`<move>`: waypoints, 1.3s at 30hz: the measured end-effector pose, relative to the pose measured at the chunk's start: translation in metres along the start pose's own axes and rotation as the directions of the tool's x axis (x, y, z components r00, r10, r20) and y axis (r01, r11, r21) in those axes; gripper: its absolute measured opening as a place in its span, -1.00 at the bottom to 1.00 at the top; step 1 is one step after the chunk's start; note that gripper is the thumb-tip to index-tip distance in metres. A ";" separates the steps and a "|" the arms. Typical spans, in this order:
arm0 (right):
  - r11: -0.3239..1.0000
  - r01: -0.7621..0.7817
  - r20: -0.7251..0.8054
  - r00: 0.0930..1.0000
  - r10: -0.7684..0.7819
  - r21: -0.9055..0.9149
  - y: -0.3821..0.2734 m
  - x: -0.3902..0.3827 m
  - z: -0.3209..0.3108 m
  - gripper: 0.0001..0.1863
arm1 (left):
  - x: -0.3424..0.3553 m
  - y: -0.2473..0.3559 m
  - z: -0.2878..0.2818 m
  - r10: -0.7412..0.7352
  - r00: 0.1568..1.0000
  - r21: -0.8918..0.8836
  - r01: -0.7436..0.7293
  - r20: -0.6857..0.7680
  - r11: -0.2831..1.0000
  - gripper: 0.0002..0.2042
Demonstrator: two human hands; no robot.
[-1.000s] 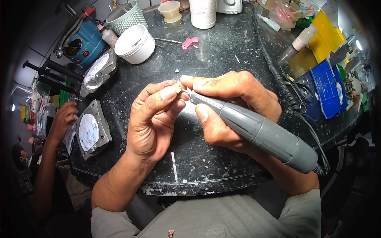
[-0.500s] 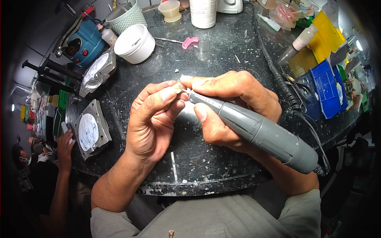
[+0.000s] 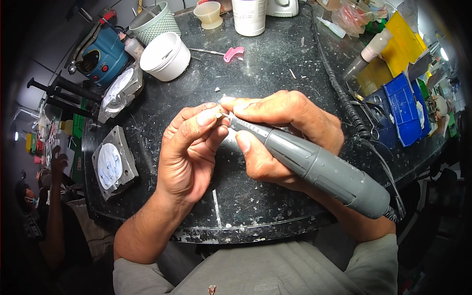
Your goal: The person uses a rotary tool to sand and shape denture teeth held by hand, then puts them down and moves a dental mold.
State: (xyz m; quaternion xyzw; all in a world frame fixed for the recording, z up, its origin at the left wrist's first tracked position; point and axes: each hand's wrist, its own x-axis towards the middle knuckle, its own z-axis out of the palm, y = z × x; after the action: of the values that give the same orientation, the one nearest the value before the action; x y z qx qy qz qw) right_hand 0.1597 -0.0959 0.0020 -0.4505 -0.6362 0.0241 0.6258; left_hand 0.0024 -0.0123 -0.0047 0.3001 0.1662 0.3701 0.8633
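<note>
My left hand [image 3: 189,152] pinches a small off-white piece [image 3: 217,112] between its fingertips, near the middle of the bench. My right hand [image 3: 292,120] grips a grey rotary handpiece [image 3: 314,167], whose thin tip points at that piece and meets it or sits very close. The handpiece's cord [image 3: 398,199] runs from its rear end up along the right side. A grey metal flask half [image 3: 128,147] with white filling lies left of my left hand. Another flask half [image 3: 110,108] with white filling lies farther back at the left.
Black bench [image 3: 265,69] holds white tub [image 3: 164,61], pink piece [image 3: 233,51] on a metal tool, white bottle [image 3: 250,19], blue machine [image 3: 101,56] with black handles. Blue trays [image 3: 403,108], scissors [image 3: 373,118] and yellow sheets [image 3: 403,34] crowd the right. Co-worker's arm [image 3: 55,206] shows at far left.
My right hand and the handpiece have shifted slightly left in view. The co-worker's hand at the far left has moved away from beside the flask, leftward.
</note>
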 end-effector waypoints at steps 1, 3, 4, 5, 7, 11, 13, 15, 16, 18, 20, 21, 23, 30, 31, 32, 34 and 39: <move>1.000 -0.004 -0.004 1.000 0.004 0.001 0.000 0.000 0.000 -0.73 | 0.000 0.000 0.000 0.005 1.000 0.009 -0.005 -0.003 1.000 -0.83; 1.000 -0.008 -0.007 1.000 0.008 0.003 -0.001 0.000 0.001 -0.73 | 0.001 0.000 0.000 0.008 1.000 0.021 -0.008 -0.012 1.000 -0.84; 1.000 -0.007 -0.014 1.000 0.008 0.014 0.000 0.000 0.002 -0.73 | 0.001 0.000 0.000 0.012 1.000 0.033 -0.011 -0.022 0.999 -0.84; 1.000 -0.007 -0.020 1.000 0.008 0.025 0.000 0.000 0.002 -0.73 | 0.000 0.001 0.001 0.012 1.000 0.033 -0.012 -0.022 0.999 -0.84; 0.999 -0.031 -0.006 0.999 0.032 0.033 -0.001 0.000 0.000 -0.74 | 0.001 0.001 0.001 0.006 0.999 0.056 -0.004 -0.036 0.998 -0.84; 0.995 -0.081 -0.009 0.997 0.082 0.059 -0.002 0.000 0.001 -0.76 | 0.001 0.001 0.002 -0.008 0.999 0.060 0.011 -0.045 0.998 -0.84; 0.993 -0.100 -0.005 0.995 0.100 0.067 -0.003 0.000 0.001 -0.77 | 0.000 0.002 0.002 0.001 1.000 0.035 -0.001 -0.019 0.999 -0.84; 0.990 -0.119 0.000 0.993 0.119 0.072 -0.004 0.000 0.001 -0.78 | 0.000 0.002 0.001 -0.003 1.000 0.034 0.004 -0.011 0.999 -0.83; 0.990 -0.120 0.012 0.993 0.120 0.071 -0.005 0.001 0.000 -0.78 | 0.000 0.002 0.000 -0.009 1.000 0.032 0.009 -0.001 0.999 -0.83; 0.991 -0.119 0.025 0.993 0.117 0.069 -0.005 0.001 -0.001 -0.78 | 0.000 0.002 -0.001 -0.019 1.000 0.022 0.019 -0.006 1.000 -0.83; 0.993 -0.108 0.031 0.994 0.107 0.044 -0.004 0.001 -0.002 -0.78 | 0.001 0.002 0.000 -0.027 1.000 0.013 0.027 -0.009 1.000 -0.83; 0.993 -0.107 0.031 0.994 0.106 0.044 -0.004 0.001 -0.002 -0.78 | 0.001 0.001 -0.001 -0.030 0.999 0.005 0.030 -0.012 1.000 -0.83; 0.995 -0.097 0.031 0.995 0.096 0.028 -0.003 0.001 -0.002 -0.79 | 0.000 0.001 -0.001 -0.032 0.999 -0.002 0.032 -0.014 0.999 -0.82; 0.998 -0.056 0.028 0.998 0.055 0.028 -0.001 0.001 -0.001 -0.79 | 0.000 -0.001 -0.003 -0.049 0.998 -0.057 0.048 -0.027 0.997 -0.81; 0.997 -0.058 0.016 0.998 0.057 0.046 -0.001 0.001 0.000 -0.79 | -0.001 -0.001 -0.004 -0.053 0.998 -0.069 0.052 -0.023 0.996 -0.81; 0.996 -0.059 0.005 0.998 0.059 0.065 -0.002 0.000 0.000 -0.79 | -0.002 -0.001 -0.003 -0.052 0.998 -0.069 0.051 -0.021 0.996 -0.81; 0.996 -0.069 0.009 0.998 0.069 0.053 -0.002 0.001 -0.001 -0.79 | -0.001 0.000 -0.002 -0.068 0.997 -0.066 0.066 -0.027 0.996 -0.81; 0.997 -0.066 0.025 0.998 0.065 0.027 -0.002 0.001 -0.002 -0.79 | -0.002 -0.001 -0.001 -0.064 0.997 -0.070 0.061 -0.038 0.996 -0.81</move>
State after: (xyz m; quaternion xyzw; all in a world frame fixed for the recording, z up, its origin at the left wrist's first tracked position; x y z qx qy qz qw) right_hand 0.1605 -0.0976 0.0050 -0.4620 -0.6282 0.0592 0.6232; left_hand 0.0009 -0.0138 -0.0060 0.2574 0.1799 0.3543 0.8808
